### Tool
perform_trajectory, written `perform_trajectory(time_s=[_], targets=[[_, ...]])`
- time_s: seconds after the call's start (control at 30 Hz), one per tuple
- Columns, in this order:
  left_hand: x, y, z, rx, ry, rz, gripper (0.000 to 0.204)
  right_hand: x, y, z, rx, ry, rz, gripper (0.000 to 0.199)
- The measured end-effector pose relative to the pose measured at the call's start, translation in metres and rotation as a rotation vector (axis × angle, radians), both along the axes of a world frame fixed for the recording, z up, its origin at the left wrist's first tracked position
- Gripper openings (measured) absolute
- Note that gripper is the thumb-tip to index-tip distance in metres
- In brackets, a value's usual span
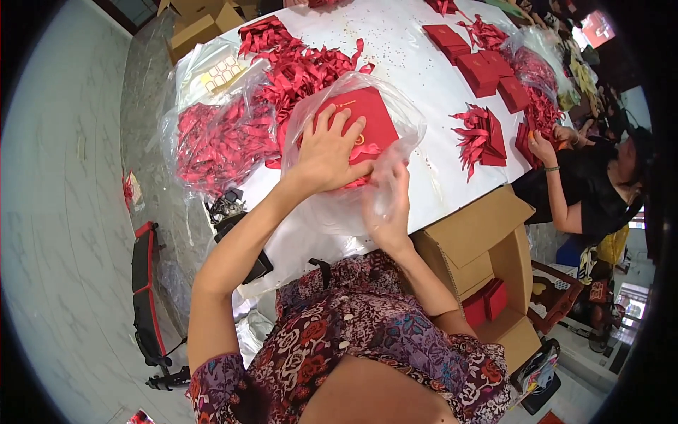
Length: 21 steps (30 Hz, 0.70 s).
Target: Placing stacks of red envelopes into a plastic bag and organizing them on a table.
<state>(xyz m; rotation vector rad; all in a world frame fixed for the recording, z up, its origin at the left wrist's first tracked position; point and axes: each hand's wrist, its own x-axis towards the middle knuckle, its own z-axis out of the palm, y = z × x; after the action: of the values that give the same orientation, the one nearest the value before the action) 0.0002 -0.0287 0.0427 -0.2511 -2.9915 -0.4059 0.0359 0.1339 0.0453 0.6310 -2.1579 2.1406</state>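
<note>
The white-covered table (432, 157) spreads out in front of me, and an open carton (480, 230) stands against its near right edge, probably kept there within easy reach. A heap of red ribbons (304, 67) lies beyond and left of my work, perhaps to keep the middle usable. The clear plastic bag (335, 214) surrounds the red packet (380, 116), straight before me. My left hand (330, 146) lies flat on the packet, fingers spread, likely steadying it; my right hand (390, 212) is at the bag's right side, plastic over it, and I cannot tell whether it pinches the film. Ribbons crowd the left; the roomier stretch runs rightward, bounded nearer me by the carton's flap.
</note>
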Motion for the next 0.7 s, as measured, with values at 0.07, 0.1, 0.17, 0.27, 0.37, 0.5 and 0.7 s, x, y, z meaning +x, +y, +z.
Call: perform_trajectory(time_s=[0.07,0.1,0.17,0.27,0.37,0.5,0.7], targets=[[0.001,0.004,-0.001,0.046,0.02,-0.001,0.083,0.012,0.01,0.0,0.334,0.127,-0.081,0.091],[0.001,0.004,-0.001,0.048,0.02,0.001,0.083,0.013,0.009,-0.003,0.336,0.127,-0.079,0.091],[0.001,0.006,0.0,-0.013,0.049,-0.003,0.081,0.015,0.007,-0.012,0.577,0.209,-0.282,0.086],[0.0,0.003,-0.001,-0.055,0.036,-0.005,0.076,0.001,0.003,-0.02,0.571,0.313,-0.252,0.05],[-0.002,-0.007,-0.002,-0.027,-0.004,-0.019,0.07,-0.001,-0.01,-0.01,0.414,0.334,-0.18,0.019],[-0.008,-0.015,0.002,0.029,-0.068,-0.015,0.067,-0.003,-0.016,-0.021,0.226,0.193,-0.198,0.013],[-0.016,-0.031,0.026,0.049,-0.324,-0.148,0.06,-0.003,-0.005,-0.023,0.145,-0.02,-0.048,0.021]])
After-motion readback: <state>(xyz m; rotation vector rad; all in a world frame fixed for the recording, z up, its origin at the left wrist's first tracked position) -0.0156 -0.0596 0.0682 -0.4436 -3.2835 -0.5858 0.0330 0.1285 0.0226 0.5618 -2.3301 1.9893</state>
